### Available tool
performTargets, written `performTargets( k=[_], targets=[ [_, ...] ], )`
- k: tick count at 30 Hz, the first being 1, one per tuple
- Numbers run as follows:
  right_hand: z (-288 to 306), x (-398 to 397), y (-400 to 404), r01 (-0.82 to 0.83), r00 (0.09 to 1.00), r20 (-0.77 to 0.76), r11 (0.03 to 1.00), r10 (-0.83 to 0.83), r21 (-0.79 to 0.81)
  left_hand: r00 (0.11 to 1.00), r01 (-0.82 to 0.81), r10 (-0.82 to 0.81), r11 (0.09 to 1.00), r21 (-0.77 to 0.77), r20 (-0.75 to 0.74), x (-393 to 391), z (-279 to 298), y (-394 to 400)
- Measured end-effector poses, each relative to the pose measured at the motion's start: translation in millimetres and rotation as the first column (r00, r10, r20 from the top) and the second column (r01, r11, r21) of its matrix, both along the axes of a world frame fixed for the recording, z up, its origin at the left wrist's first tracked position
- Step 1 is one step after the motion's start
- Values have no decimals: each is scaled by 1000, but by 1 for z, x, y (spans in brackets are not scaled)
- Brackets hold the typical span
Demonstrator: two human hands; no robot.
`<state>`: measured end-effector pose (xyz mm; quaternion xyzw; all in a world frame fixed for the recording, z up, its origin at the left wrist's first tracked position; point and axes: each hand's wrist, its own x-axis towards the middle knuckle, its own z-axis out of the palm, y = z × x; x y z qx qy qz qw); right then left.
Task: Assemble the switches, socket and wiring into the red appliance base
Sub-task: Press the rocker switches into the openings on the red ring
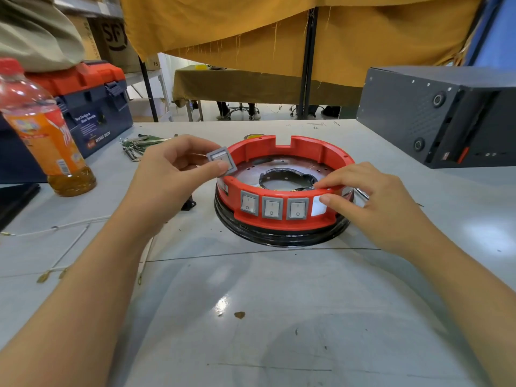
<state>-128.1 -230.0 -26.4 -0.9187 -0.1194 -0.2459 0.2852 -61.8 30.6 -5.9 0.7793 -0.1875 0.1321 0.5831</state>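
One grey table; mustard curtain behind; toolbox left.

I see open grey tabletop at six o'clock, wide passage there. Round red plastic base blocks centre. Orange drink bottle and blue-orange toolbox crowd ten o'clock; dark metal box walls off two o'clock.
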Motion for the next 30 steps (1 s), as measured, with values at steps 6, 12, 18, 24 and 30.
performTargets(
  k=[6,12,18,24,30],
  targets=[
    [-3,-1,8,1,999,36,999,-2,40,979,205,-205,979,-19,3,-14,2,-14],
    [-2,-3,12,-19,1000,24,998,17,60,974,226,-227,971,77,0,-24,-4,-29],
    [6,-11,20,-149,989,16,957,150,247,940,277,-305,944,178,152,-34,-12,-46],
    [10,-15,20,-242,966,-6,914,257,325,909,269,-313,945,189,274,-40,-20,-58],
    [15,-15,12,-233,959,-75,908,274,347,924,186,-233,966,177,302,-42,-21,-62]
  ],
)
